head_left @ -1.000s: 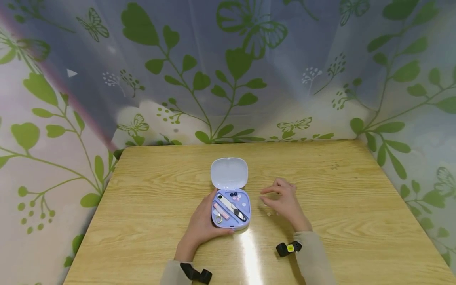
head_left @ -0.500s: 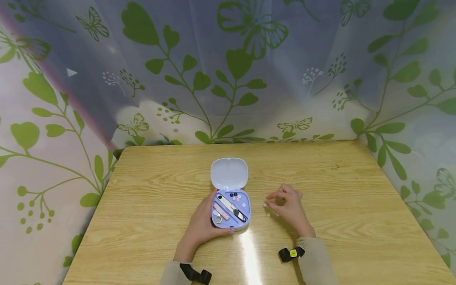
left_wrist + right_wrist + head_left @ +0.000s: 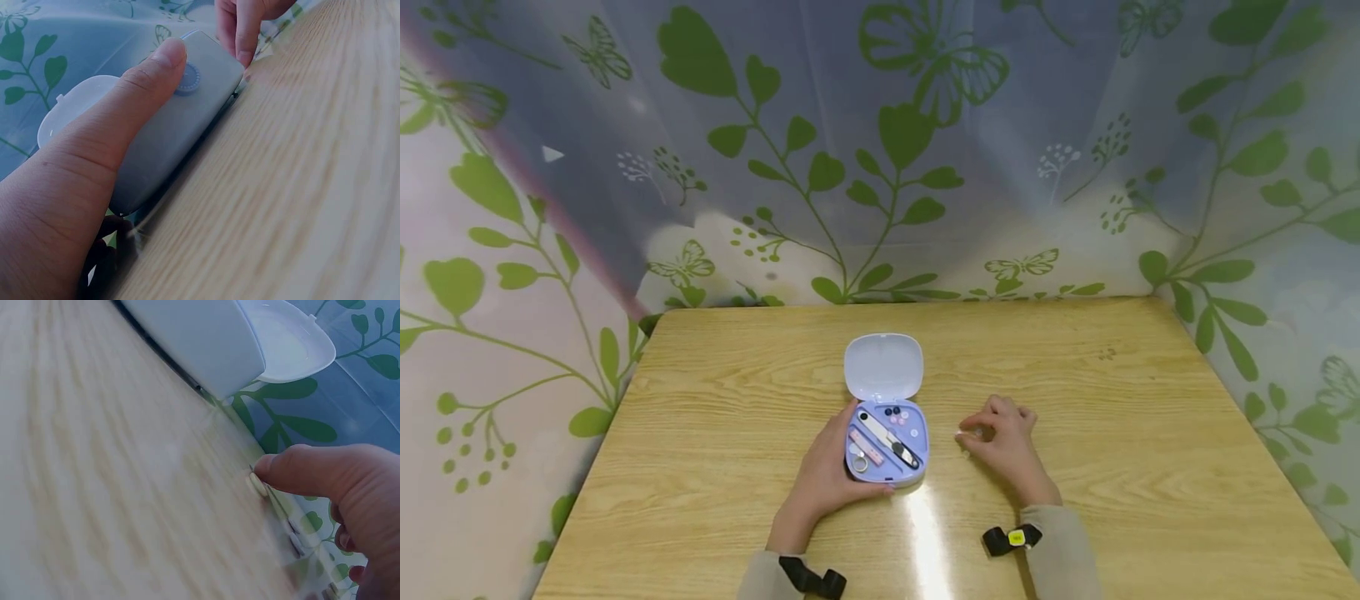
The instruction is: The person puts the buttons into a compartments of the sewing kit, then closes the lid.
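A lilac sewing box (image 3: 912, 477) stands on the table with its white lid (image 3: 883, 367) tipped back. My left hand (image 3: 826, 471) grips it from the left, thumb along the front beside the round blue catch (image 3: 189, 79). Inside the tray lie thread snips (image 3: 887, 440), a rolled pink tape measure (image 3: 867, 448), a ring-shaped piece (image 3: 860, 463), dark buttons (image 3: 892, 411) and pale buttons (image 3: 914, 432). To the box's right, my right hand (image 3: 1006, 442) pinches a small white button (image 3: 958, 434), low over the table. Right under the thumb is a cream button (image 3: 257, 485).
More small pieces (image 3: 295, 542) lie on the table beneath the right hand, mostly hidden in the head view. The wooden table (image 3: 737, 367) reaches back to a leaf-patterned curtain (image 3: 820, 208). Both wrists wear black camera mounts (image 3: 1011, 538).
My right hand has moved slightly towards me and down, and its parted thumb and fingertips have come together. The left hand and the box stay in place.
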The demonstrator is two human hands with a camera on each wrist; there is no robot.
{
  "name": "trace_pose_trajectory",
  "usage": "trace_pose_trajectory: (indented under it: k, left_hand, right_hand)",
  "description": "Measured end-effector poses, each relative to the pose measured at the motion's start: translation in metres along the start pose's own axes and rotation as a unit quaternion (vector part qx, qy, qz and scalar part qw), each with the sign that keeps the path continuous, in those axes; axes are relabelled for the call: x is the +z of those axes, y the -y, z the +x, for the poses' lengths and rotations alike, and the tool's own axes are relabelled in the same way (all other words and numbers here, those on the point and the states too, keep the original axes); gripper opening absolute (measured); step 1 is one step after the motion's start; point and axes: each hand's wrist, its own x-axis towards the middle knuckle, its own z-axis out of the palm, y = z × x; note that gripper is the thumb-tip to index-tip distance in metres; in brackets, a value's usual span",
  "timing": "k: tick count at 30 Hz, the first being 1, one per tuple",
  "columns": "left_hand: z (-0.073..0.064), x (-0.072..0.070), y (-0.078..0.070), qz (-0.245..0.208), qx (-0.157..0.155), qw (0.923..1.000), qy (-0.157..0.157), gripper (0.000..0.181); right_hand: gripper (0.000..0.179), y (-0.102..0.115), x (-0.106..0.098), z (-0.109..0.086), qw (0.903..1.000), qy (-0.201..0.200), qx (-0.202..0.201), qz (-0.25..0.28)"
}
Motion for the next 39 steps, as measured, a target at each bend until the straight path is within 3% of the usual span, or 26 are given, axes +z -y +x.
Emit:
trace_pose_trajectory:
  k: [8, 18, 39]
  left_hand:
    - [-0.0011, 0.0015, 0.0011, 0.001, 0.008, 1.0000, -0.003, 0.137]
    - [-0.0005, 0.0005, -0.0010, -0.001, -0.011, 0.9999, 0.008, 0.137]
    - [-0.0016, -0.0015, -0.0048, 0.001, -0.017, 0.9998, 0.007, 0.137]
  right_hand:
    - [0.015, -0.0003, 0.0029, -0.0019, 0.9998, -0.014, -0.008, -0.007]
    - [0.015, 0.0012, 0.0042, -0.0026, 0.9998, -0.017, -0.001, -0.010]
    - [0.016, 0.0048, 0.0010, 0.0029, 0.9998, -0.014, 0.012, 0.007]
